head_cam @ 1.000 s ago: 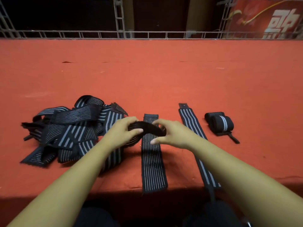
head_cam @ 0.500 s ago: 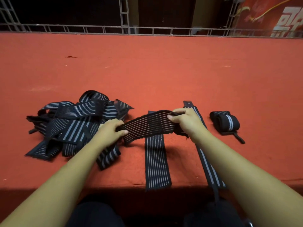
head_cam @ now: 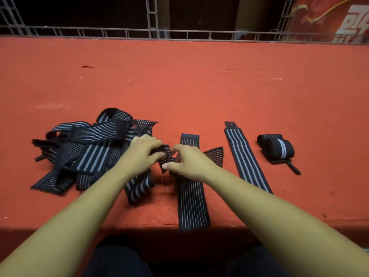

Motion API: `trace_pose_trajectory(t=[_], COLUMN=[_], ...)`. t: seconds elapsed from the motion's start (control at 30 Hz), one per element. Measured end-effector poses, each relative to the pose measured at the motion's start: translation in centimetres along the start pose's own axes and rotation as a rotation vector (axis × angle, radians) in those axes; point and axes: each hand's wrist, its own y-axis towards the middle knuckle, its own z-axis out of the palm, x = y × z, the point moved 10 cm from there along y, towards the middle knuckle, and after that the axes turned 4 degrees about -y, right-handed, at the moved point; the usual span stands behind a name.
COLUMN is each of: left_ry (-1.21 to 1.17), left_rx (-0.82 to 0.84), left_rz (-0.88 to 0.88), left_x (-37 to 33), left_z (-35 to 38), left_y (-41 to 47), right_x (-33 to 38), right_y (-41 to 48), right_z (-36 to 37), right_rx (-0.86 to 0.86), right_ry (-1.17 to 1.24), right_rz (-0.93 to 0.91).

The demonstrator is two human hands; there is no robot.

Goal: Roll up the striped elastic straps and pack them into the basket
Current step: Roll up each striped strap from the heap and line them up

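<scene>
Near front edge of red-covered worktop [head_cam: 179,86], centre: both hands meet on one striped strap [head_cam: 167,155]. Left hand [head_cam: 142,154] has its fingers [head_cam: 153,143] curled over the strap's bunched, partly rolled end. Right hand [head_cam: 189,162] pinches the same end from the other side, thumb low, fingers arched above. Both are grasping; neither is released. The strap's free end [head_cam: 214,156] fans out flat to the right of the right hand, thin pale stripes showing.

Held strap lies across a second strap [head_cam: 191,202], which is flat, thin-striped, running front to back, its near end hanging just over the worktop edge.

Left of the hands: loose pile of straps [head_cam: 89,152], tangled and overlapping, with mixed thin and broad stripes. Left hand rests against the pile's right side.

Right of the hands: one broad-striped strap [head_cam: 245,162] laid flat and slightly angled, partly hidden by the right forearm. Just beyond it sits a rolled strap [head_cam: 277,148], with a short tab trailing toward the front.

Far edge: metal railing [head_cam: 179,36]. Red banner [head_cam: 329,19] at upper right.
</scene>
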Motion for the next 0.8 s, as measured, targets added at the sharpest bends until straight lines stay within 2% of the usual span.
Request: trace_pose_trajectory(t=[0.07, 0.2, 0.33, 0.43, 0.53, 0.63, 0.67, 0.73, 0.8], left_ry=[-0.042, -0.074, 0.021, 0.078, 0.005, 0.14, 0.1, -0.184, -0.511], left_rx=[-0.037, 0.027, 0.106, 0.147, 0.131, 0.062, 0.004, -0.05, 0.036], left_rz=[-0.009, 0.001, -0.175, -0.287, -0.427, -0.466, -0.442, -0.414, -0.435], left_x=[0.4, 1.0, 3.3, 5.7, 8.2, 8.3, 7.2, 4.1, 0.7], left_z=[-0.4, 0.6, 1.5, 1.7, 1.0, -0.6, -1.3, -1.9, -0.7], left_y=[-0.3, -1.6, -1.8, -2.3, -3.5, -3.1, -2.6, -1.5, -0.8], right_x=[0.1, 0.2, -1.0, -2.5, -3.9, -4.7, -4.9, -4.8, -4.3], right_y=[0.5, 1.0, 1.0, 0.3, -0.6, -1.1, -1.3, -1.5, -1.8], right_z=[0.1, -0.2, -1.8, -4.5, -7.4, -8.0, -7.9, -7.7, -7.7], right_rx=[-0.041, -0.058, -0.117, -0.205, -0.276, -0.24, -0.224, -0.191, -0.172], right_ry=[-0.028, -0.005, 0.113, 0.297, 0.375, 0.476, 0.52, 0.568, 0.605], right_rz=[-0.013, -0.072, -0.009, 0.067, 0.089, 0.063, 0.056, 0.036, 0.008])
